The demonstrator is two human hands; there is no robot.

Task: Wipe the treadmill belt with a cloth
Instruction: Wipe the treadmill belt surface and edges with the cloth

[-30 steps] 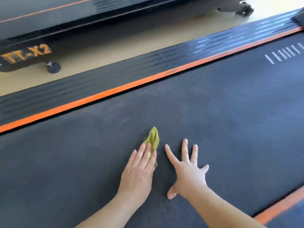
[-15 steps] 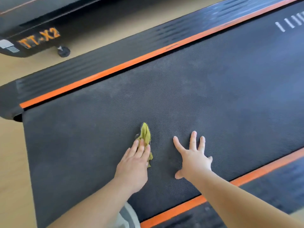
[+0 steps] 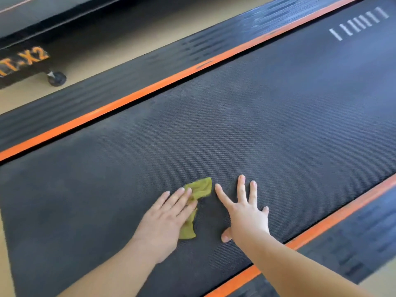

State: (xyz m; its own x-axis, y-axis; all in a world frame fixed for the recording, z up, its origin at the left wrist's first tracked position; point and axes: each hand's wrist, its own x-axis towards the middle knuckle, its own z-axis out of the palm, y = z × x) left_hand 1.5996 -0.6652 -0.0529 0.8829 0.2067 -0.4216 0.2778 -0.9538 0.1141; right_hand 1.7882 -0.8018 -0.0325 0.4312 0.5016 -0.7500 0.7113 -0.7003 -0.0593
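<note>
The treadmill belt (image 3: 246, 129) is matt dark rubbery stuff with a fine dimpled texture, greyish and dusty in patches. The cloth (image 3: 202, 187) looks like thin crumpled olive-yellow fabric. The side rails (image 3: 150, 71) look like ribbed black plastic, slightly shiny, edged with a smooth orange strip (image 3: 137, 94). The tan floor (image 3: 107, 54) looks smooth and matt.

Orange letters (image 3: 27, 60) reading "T-X2", cut off by the left edge, stood on the neighbouring machine's black frame (image 3: 19, 79) at ten o'clock. At one o'clock the belt (image 3: 257, 125) carried a row of slanted white bars (image 3: 360, 23).
</note>
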